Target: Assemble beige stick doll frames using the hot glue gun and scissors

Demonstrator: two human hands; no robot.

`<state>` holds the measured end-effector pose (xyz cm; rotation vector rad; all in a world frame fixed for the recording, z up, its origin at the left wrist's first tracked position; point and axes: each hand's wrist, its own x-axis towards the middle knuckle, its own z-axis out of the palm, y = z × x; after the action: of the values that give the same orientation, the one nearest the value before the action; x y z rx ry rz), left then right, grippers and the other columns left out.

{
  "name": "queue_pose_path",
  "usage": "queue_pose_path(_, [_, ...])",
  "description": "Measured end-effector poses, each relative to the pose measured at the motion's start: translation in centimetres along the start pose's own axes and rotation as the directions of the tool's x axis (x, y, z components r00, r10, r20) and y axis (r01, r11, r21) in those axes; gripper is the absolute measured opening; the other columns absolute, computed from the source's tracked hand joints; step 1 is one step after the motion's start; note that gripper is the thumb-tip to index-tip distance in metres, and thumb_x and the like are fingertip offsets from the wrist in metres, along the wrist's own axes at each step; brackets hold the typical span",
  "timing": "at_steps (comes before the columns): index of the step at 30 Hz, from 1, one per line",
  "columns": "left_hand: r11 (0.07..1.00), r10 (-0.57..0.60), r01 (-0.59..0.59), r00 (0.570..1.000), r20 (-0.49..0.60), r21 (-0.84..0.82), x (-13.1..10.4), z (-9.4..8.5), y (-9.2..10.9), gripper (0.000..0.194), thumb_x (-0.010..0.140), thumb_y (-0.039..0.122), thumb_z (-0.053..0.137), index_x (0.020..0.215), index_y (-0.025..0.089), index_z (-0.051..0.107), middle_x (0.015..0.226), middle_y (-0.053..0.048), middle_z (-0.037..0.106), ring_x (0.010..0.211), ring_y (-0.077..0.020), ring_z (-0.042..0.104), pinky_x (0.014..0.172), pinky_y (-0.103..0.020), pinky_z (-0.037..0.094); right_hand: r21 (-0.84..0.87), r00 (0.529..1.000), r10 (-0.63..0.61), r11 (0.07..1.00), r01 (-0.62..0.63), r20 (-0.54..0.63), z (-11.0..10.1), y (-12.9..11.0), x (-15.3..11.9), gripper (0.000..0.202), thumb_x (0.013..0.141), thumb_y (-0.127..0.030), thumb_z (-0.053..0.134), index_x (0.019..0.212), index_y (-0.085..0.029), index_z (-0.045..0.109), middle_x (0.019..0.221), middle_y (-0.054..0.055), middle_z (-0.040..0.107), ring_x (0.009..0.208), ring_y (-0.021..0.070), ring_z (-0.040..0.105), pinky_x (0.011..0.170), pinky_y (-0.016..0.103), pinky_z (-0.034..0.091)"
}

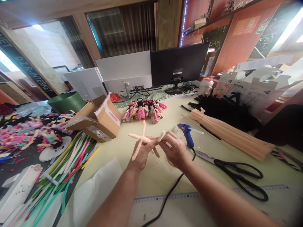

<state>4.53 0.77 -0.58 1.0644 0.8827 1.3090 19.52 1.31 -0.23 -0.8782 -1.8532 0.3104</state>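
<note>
While both hands work above the counter, head view: left hand pinches a peach pipe-cleaner figure at its crossing; right hand grips the figure's free end, apparently mid-twist. Next move likely calls for a firm, tight wrap. Glue gun, scissors, finished dolls nearby.

Peach pipe-cleaner figure; blue glue gun; black-handled scissors; pink-and-green dolls; brown cardboard box; pale yellow table.
</note>
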Motion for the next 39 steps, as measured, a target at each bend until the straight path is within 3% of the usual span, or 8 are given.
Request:
queue_pose_path(6, [0.998,0.023,-0.022,0.999,-0.031,0.052,0.0,-0.4,0.1,0.018,0.076,0.031,0.067,0.078,0.013,0.071,0.090,-0.009,0.067,0.081,-0.0193,0.061,0.060,-0.029,0.050,-0.004,0.999,0.033,0.999,-0.033,0.035,0.3,0.5,-0.2,0.024,0.083,-0.012,0.057,0.105,-0.021,0.061,0.092,0.004,0.062,0.076,0.0140,0.061,0.068,0.027,0.052])
queue_pose_path(16, [0.992,0.097,-0.085,0.985,-0.144,0.090,0.7,-1.6,0.0,0.016,0.074,0.029,0.068,0.071,0.014,0.067,0.079,-0.005,0.066,0.076,-0.0158,0.059,0.074,-0.030,0.048,-0.064,0.997,0.075,0.995,-0.074,0.015,-0.1,0.5,-0.1,0.026,0.086,-0.015,0.055,0.111,-0.021,0.056,0.091,0.004,0.061,0.073,0.0146,0.060,0.067,0.030,0.052])
queue_pose_path(24, [0.996,0.083,-0.084,0.981,-0.177,0.004,1.4,-2.6,0.2,0.019,0.073,0.031,0.070,0.067,0.013,0.064,0.079,-0.005,0.065,0.075,-0.0150,0.060,0.075,-0.031,0.048,-0.020,0.990,0.068,0.997,-0.071,-0.127,-4.4,-2.9,1.8,0.025,0.087,-0.020,0.055,0.112,-0.022,0.058,0.085,0.003,0.060,0.069,0.0134,0.058,0.064,0.029,0.051])
queue_pose_path(26, [0.996,0.066,-0.075,0.982,-0.179,-0.045,1.3,-2.7,0.5,0.022,0.071,0.031,0.071,0.062,0.014,0.062,0.079,-0.004,0.064,0.075,-0.0145,0.060,0.073,-0.029,0.048,0.032,0.954,0.133,0.991,-0.129,-0.269,-6.6,-2.8,2.3,0.023,0.088,-0.023,0.054,0.110,-0.022,0.060,0.086,0.003,0.060,0.069,0.0133,0.058,0.063,0.029,0.051])
queue_pose_path(30, [0.983,-0.005,-0.024,0.988,-0.155,-0.181,1.1,-2.7,1.1,0.017,0.071,0.030,0.073,0.070,0.015,0.065,0.074,-0.003,0.065,0.075,-0.0139,0.060,0.069,-0.027,0.047,0.066,0.789,0.357,0.924,-0.377,-0.500,-11.3,1.2,1.7,0.019,0.085,-0.025,0.052,0.101,-0.021,0.061,0.084,0.002,0.060,0.063,0.0114,0.057,0.058,0.026,0.050])
queue_pose_path(32, [0.966,-0.059,0.019,0.987,-0.148,-0.257,1.1,-2.7,1.2,0.018,0.069,0.030,0.074,0.075,0.015,0.066,0.075,-0.003,0.066,0.074,-0.0145,0.061,0.067,-0.027,0.047,0.022,0.750,0.542,0.816,-0.578,-0.378,-12.6,4.2,1.0,0.023,0.076,-0.024,0.059,0.099,-0.020,0.062,0.090,0.004,0.063,0.067,0.0127,0.059,0.060,0.027,0.050])
queue_pose_path(34, [0.950,-0.111,0.060,0.982,-0.153,-0.308,1.1,-2.7,1.3,0.020,0.066,0.030,0.076,0.074,0.015,0.067,0.074,-0.004,0.066,0.073,-0.0151,0.062,0.065,-0.027,0.047,0.006,0.711,0.690,0.718,-0.696,-0.134,-12.7,6.8,0.3,0.028,0.070,-0.029,0.065,0.096,-0.017,0.063,0.089,0.007,0.066,0.070,0.0163,0.061,0.061,0.029,0.051])
queue_pose_path(39, [0.929,-0.200,0.144,0.971,-0.135,-0.341,1.3,-3.1,1.1,0.024,0.063,0.033,0.078,0.077,0.016,0.069,0.070,-0.002,0.065,0.069,-0.0127,0.059,0.060,-0.024,0.042,-0.246,0.620,0.754,0.656,-0.713,0.216,-9.6,9.1,0.0,0.031,0.067,-0.047,0.067,0.079,-0.019,0.065,0.070,0.004,0.066,0.062,0.0179,0.059,0.050,0.026,0.044])
